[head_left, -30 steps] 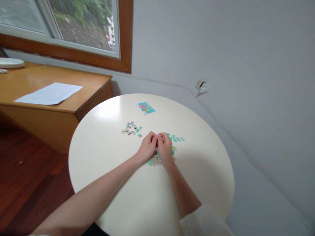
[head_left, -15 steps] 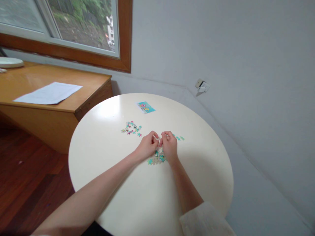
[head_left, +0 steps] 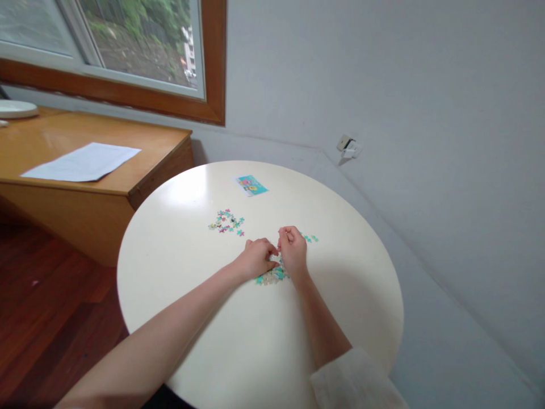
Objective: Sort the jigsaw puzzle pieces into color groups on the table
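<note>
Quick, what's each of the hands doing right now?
Left hand: open, thumb and fingers parted at the pile of small white-and-turquoise jigsaw pieces.
Right hand: curled; whether closed on anything cannot be told.

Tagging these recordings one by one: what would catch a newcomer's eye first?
The left hand and right hand are close together at a puzzle pile on the round white table. Beyond them lies a bright picture card, and a wood-framed window is at upper left.

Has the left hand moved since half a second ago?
Yes: judged against the picture card lying on the table, the left hand has shifted away from it, toward the person.
</note>
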A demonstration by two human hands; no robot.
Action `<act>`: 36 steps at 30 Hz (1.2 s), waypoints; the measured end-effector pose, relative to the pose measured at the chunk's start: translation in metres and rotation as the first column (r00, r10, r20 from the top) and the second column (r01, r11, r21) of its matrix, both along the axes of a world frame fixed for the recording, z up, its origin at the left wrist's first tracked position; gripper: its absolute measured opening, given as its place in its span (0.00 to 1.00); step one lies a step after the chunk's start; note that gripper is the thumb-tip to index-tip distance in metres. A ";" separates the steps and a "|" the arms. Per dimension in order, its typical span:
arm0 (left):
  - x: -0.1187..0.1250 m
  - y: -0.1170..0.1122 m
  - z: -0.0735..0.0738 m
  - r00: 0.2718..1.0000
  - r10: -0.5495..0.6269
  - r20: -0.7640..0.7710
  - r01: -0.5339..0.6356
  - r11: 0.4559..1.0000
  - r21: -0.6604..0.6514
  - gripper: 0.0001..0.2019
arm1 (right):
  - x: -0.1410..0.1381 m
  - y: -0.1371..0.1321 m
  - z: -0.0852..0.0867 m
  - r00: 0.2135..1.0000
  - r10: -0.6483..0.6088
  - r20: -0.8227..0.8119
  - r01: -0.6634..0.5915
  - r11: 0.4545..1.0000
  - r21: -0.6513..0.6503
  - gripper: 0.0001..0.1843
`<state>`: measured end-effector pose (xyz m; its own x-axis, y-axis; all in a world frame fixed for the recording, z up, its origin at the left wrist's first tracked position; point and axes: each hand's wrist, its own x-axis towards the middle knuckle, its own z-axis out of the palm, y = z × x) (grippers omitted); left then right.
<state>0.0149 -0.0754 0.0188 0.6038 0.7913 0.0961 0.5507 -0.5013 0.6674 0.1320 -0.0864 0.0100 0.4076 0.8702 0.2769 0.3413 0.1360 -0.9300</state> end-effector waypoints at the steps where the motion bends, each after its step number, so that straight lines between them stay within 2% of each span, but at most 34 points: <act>1: 0.000 0.000 0.000 1.000 0.004 -0.007 -0.004 1.000 -0.002 0.07 | 0.000 0.000 0.000 1.000 0.001 0.003 -0.001 1.000 0.001 0.12; 9: -0.001 -0.002 0.008 0.997 0.030 -0.071 -0.033 0.999 -0.031 0.08 | 0.000 0.001 -0.002 1.000 0.012 -0.001 -0.012 1.000 0.012 0.13; 13: -0.002 -0.001 0.006 0.997 0.053 -0.060 -0.054 0.998 -0.015 0.07 | 0.001 0.001 -0.004 1.000 0.027 0.003 -0.027 1.000 0.000 0.13; 20: -0.002 0.005 -0.005 0.992 0.097 0.082 -0.100 0.994 0.033 0.05 | 0.002 0.003 -0.005 0.999 0.029 0.018 -0.030 0.999 0.029 0.13; 29: -0.005 0.012 -0.005 0.938 0.214 0.274 -0.218 0.976 -0.014 0.03 | 0.004 0.005 -0.012 0.998 0.062 0.016 -0.062 0.998 0.011 0.11; 36: -0.007 0.018 -0.009 0.910 0.234 0.343 -0.236 0.971 -0.037 0.04 | 0.003 0.006 -0.013 0.993 0.108 0.041 -0.109 0.994 0.004 0.12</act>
